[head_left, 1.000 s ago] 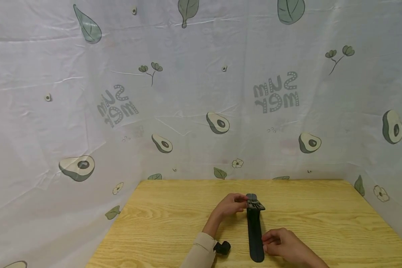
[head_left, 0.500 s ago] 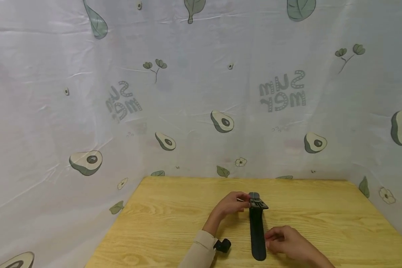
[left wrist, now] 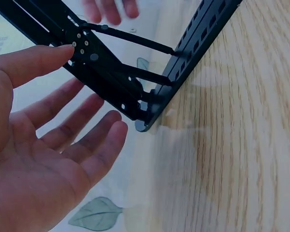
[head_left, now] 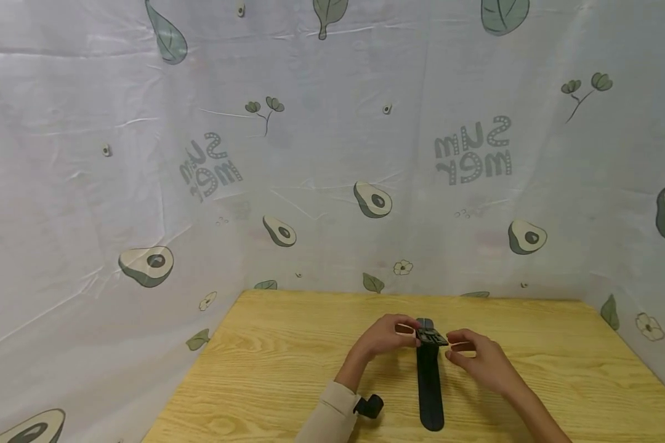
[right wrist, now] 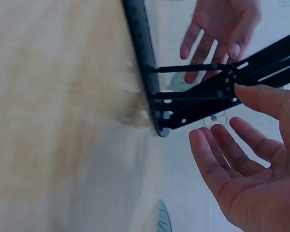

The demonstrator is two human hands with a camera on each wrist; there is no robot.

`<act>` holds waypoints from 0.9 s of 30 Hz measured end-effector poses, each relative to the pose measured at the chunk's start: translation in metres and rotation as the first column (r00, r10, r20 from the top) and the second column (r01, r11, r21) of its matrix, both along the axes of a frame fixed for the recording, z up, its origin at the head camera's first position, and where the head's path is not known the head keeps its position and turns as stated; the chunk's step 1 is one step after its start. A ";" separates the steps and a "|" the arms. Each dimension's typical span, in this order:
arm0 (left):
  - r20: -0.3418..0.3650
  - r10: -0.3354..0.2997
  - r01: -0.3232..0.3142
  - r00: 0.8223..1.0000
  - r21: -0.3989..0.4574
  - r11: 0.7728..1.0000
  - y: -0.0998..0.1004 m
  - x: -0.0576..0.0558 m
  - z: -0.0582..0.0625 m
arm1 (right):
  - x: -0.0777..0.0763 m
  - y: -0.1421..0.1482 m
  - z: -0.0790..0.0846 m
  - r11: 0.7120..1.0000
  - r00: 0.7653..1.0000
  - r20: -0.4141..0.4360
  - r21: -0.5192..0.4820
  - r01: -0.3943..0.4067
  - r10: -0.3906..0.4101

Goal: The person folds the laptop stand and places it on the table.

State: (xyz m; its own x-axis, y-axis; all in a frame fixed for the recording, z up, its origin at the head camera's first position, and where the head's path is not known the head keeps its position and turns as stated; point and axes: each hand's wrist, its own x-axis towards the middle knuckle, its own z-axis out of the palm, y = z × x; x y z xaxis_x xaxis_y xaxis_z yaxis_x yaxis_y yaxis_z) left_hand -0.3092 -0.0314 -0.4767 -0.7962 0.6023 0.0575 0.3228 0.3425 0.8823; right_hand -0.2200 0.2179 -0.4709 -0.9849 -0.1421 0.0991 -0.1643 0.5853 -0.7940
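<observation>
A black folding laptop stand (head_left: 430, 387) lies with its long flat base on the table, running toward the camera. Its slotted upper arm (left wrist: 94, 58) is raised at an angle from the hinged end, braced by thin struts (left wrist: 142, 41). My left hand (head_left: 385, 335) holds the upper arm's left edge, thumb against the pivot rivets and fingertips at its underside. On the opposite side, my right hand (head_left: 482, 360) has its thumb tip right at the arm's edge. The other fingers (right wrist: 217, 145) of that hand are spread below, apart from the stand.
A wood-grain table (head_left: 288, 369) spreads under both hands. White sheeting (head_left: 310, 154) printed with avocados and leaves hangs behind it and along both sides. A black device (head_left: 369, 406) is strapped on the left wrist, beside a beige sleeve (head_left: 329, 415).
My right hand has moved away from the base's near end, up to the raised arm's right edge. The left hand stays at the arm. The head view has shifted slightly.
</observation>
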 end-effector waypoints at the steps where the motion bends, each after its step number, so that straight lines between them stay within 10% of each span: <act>1: -0.012 0.004 -0.004 1.000 -0.003 1.000 0.001 0.000 0.000 | -0.002 -0.001 0.001 1.000 1.000 -0.016 0.007 -0.001 0.002; 27: -0.166 0.060 -0.059 0.984 0.010 0.998 0.016 0.007 -0.012 | -0.030 -0.010 -0.012 0.994 0.988 -0.104 0.035 -0.108 0.111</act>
State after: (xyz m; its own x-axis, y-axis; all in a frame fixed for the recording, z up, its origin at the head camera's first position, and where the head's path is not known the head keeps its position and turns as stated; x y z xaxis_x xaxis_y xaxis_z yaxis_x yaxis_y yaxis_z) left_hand -0.3025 -0.0154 -0.4888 -0.8098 0.5533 0.1953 0.4445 0.3612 0.8197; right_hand -0.2496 0.2078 -0.4830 -0.9476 -0.2525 0.1956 -0.3102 0.5820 -0.7517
